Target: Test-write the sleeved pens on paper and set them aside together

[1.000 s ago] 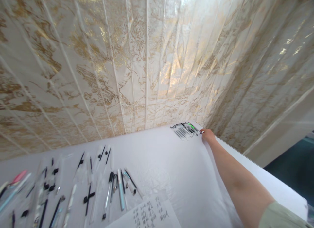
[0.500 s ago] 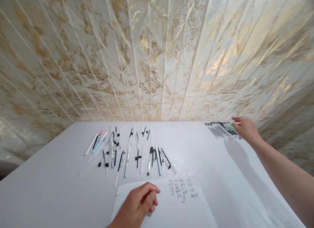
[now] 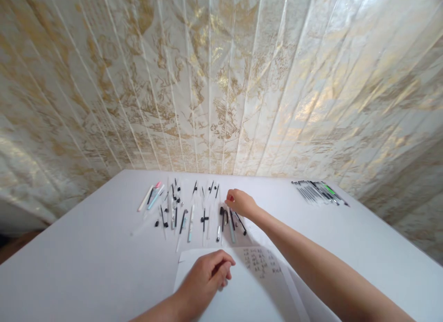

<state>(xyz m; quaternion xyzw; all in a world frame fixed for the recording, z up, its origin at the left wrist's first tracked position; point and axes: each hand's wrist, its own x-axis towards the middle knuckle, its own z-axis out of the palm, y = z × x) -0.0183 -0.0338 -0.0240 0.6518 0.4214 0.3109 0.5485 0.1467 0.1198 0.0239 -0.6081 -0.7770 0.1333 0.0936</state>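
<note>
My left hand (image 3: 211, 276) lies on the white paper sheet (image 3: 197, 296) with curled fingers and thumb drawn in; nothing shows in it. My right hand (image 3: 241, 203) is over the near right group of pen parts, fingers bent downward with a small gap between thumb and forefinger. I see nothing held there. Just below it lie a pale blue pen barrel (image 3: 231, 232) and a clear barrel with a dark top (image 3: 218, 233). Further left are loose black caps (image 3: 205, 218), thin refills (image 3: 182, 223) and a white and blue barrel (image 3: 190, 225).
A row of assembled pens (image 3: 316, 193), one with a bright green part (image 3: 330, 189), lies at the table's far right. White, black and pink-ended pen pieces (image 3: 145, 199) lie at far left. Handwriting (image 3: 256, 257) marks the paper. A gold-patterned curtain (image 3: 221, 105) hangs behind the table.
My right hand has moved left from the pen row at the far right to the loose pen parts. My left hand stays on the paper. The view has shifted slightly.
</note>
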